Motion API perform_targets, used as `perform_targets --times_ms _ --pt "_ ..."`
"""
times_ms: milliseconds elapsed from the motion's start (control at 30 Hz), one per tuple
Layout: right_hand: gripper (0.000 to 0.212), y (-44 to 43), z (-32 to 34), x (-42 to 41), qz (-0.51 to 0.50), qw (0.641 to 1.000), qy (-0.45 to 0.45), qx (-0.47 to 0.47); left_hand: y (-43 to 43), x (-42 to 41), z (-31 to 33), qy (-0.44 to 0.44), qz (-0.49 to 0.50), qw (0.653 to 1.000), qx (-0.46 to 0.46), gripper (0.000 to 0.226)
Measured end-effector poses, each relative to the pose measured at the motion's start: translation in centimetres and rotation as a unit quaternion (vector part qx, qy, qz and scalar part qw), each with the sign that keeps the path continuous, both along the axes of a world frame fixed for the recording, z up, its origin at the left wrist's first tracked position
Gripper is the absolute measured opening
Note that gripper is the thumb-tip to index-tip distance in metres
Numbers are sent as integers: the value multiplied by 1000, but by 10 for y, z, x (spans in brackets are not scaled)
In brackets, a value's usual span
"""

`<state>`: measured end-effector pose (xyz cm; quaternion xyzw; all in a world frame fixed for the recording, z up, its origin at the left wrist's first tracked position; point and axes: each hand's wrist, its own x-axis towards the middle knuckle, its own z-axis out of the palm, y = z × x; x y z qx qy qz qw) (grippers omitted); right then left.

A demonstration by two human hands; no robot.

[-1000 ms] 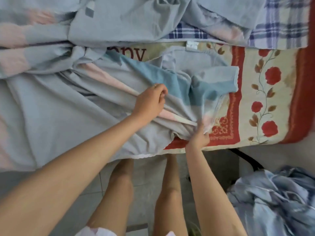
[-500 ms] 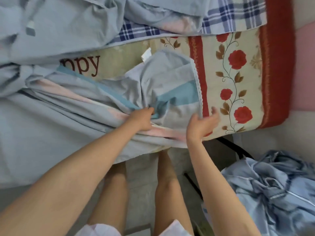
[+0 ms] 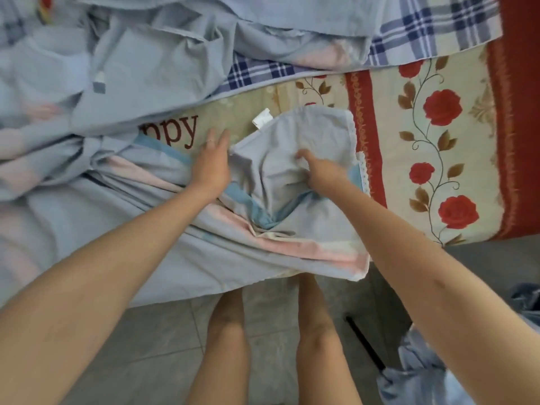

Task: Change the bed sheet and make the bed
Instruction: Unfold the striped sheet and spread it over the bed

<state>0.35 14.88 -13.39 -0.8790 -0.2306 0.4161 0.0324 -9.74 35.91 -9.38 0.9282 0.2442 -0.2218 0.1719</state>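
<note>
Gripping sheet point(image 3: 271, 182), right hand point(image 3: 321, 171); blanket point(image 3: 393, 159) reads "ppy".

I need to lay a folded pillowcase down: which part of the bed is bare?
The rose-patterned mattress is bare on the right, between the pale blue sheet, the plaid cloth above and the red border. A small gap by the lettering holds the left hand. Left and top are crowded with bunched sheet; the right hand grips it.

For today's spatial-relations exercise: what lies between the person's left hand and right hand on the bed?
A rumpled fold of the pale blue sheet fills the gap between left hand and right hand, in the head view.
</note>
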Motion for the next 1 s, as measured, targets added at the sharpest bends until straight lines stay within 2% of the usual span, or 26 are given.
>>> perform_targets --times_ms 33,100,167,233,267,367,400,433,467,500,533,567,600,667,700,767,833,900,967,1000 --pt "53 -13 -2 -10 -10 1000 -6 -1 13 -2 -4 80 6 997 23 68" --pt "44 -38 -3 -30 -25 1000 -7 -12 31 -10 -10 199 10 979 46 52" --pt "34 -55 0 -44 -36 998 -12 -46 32 -16 -10 222 -2 974 41 32" --pt "34 -57 8 -48 -32 996 -63 -57 17 -19 -2 170 -46 984 42 21" --pt "40 -54 15 -48 -32 994 -107 -20 6 -19 6 133 -76 987 44 21" --pt "90 -35 37 -46 15 966 -192 174 -32 -21 33 -5 -191 981 46 21" --pt "106 -28 41 -45 60 956 -198 208 -46 -23 43 -65 -228 971 27 17" --pt "112 -18 49 -44 118 948 -185 231 -60 -23 53 -132 -261 956 -5 16" --pt "102 -9 58 -46 165 943 -151 247 -72 -23 60 -196 -286 937 -42 19" --pt "77 -2 66 -49 188 943 -97 259 -85 -22 66 -247 -300 919 -70 24" --pt "49 2 77 -52 168 951 -44 256 -95 -21 71 -286 -305 905 -84 28" --pt "33 1 88 -52 146 966 15 213 -103 -17 78 -311 -305 896 -85 28" --pt "28 -5 93 -50 112 979 57 161 -107 -12 85 -312 -300 898 -78 26" --pt "19 -30 101 -44 69 989 56 119 -105 0 90 -246 -281 928 -22 30" --pt "14 -49 108 -39 39 991 40 125 -98 8 90 -190 -264 946 17 41" --pt "19 -86 120 -32 -34 990 17 133 -72 23 81 -60 -228 968 90 51" --pt "19 -123 136 -32 -98 986 -24 130 -40 37 65 97 -230 962 114 45" --pt "18 -146 147 -35 -128 976 -104 142 -15 44 47 208 -256 940 84 50" --pt "19 -161 150 -36 -164 961 -181 133 -16 51 38 255 -275 926 41 50" --pt "18 -168 149 -35 -204 948 -208 130 -25 58 39 251 -278 926 36 41"
